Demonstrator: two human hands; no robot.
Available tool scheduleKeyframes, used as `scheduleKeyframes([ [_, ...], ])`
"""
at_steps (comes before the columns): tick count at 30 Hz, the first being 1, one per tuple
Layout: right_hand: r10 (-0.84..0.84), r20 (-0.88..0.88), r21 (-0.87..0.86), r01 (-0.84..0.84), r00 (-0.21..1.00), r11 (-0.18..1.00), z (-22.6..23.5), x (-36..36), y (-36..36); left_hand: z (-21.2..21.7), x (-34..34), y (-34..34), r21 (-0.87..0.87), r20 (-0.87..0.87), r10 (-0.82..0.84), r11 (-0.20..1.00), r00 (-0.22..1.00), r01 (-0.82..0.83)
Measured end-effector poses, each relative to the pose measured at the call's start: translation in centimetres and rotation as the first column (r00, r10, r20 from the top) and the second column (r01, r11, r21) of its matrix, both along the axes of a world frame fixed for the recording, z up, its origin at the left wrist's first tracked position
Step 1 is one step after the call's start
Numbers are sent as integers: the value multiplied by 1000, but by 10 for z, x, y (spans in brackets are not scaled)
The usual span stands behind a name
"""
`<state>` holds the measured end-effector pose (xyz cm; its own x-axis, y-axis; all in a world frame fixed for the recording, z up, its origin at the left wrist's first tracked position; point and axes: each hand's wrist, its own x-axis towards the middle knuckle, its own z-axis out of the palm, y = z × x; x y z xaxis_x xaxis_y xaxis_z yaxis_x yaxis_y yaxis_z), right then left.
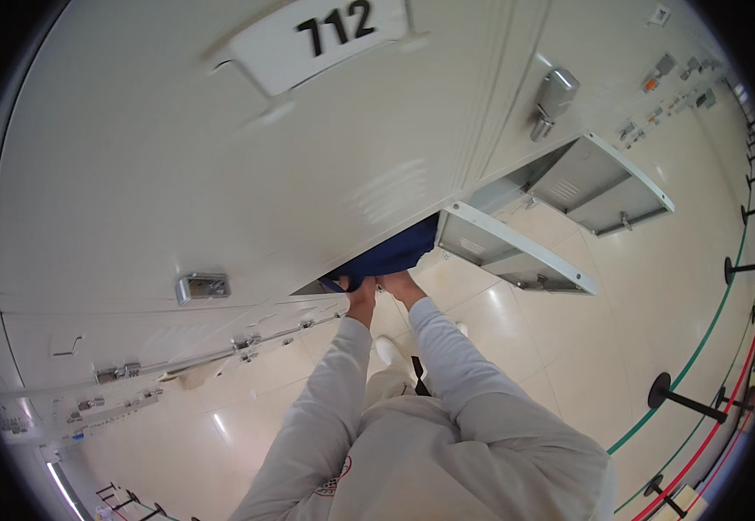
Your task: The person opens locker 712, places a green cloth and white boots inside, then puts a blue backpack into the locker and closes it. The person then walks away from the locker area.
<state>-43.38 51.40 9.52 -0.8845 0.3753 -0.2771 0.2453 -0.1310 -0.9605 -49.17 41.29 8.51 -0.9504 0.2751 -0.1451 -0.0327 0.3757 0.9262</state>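
A dark blue cloth bag [399,250] with a strap sticks partly out of an open locker compartment. My left hand [361,292] is at its near edge, beside the strap [336,282], fingers closed on the cloth and partly covered by it. Close beside it, my right hand [397,286] grips the same edge, its fingertips hidden by the fabric. To the right of the bag, the compartment's metal door [516,252] stands swung out. The inside of the compartment is mostly hidden.
Pale lockers [221,191] with metal latches [204,286] rise in front of me. Farther right, a second locker door [599,184] juts out. On the tiled floor, black posts [686,401] carry green and red ropes along the right side.
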Motion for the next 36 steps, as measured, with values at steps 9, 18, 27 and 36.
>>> scheduleKeyframes([
  [9, -74, 98, -752, 122, 992, 647, 54, -26, -35, 153, 94, -6, 318, -7, 314, 901, 949, -296],
  [18, 10, 300, -503, 149, 954, 851, 2, -36, -24, 140, 101, -42, 221, 713, 265, 795, 650, -566],
  [27, 48, 367, -549, 175, 929, 817, 44, 11, -15, 103, 102, -52, 216, 740, 213, 823, 638, -526],
  [36, -343, 688, -285, 673, 639, 682, -40, 266, 58, 77, 113, -109, 236, 701, 3, 943, 713, -235],
])
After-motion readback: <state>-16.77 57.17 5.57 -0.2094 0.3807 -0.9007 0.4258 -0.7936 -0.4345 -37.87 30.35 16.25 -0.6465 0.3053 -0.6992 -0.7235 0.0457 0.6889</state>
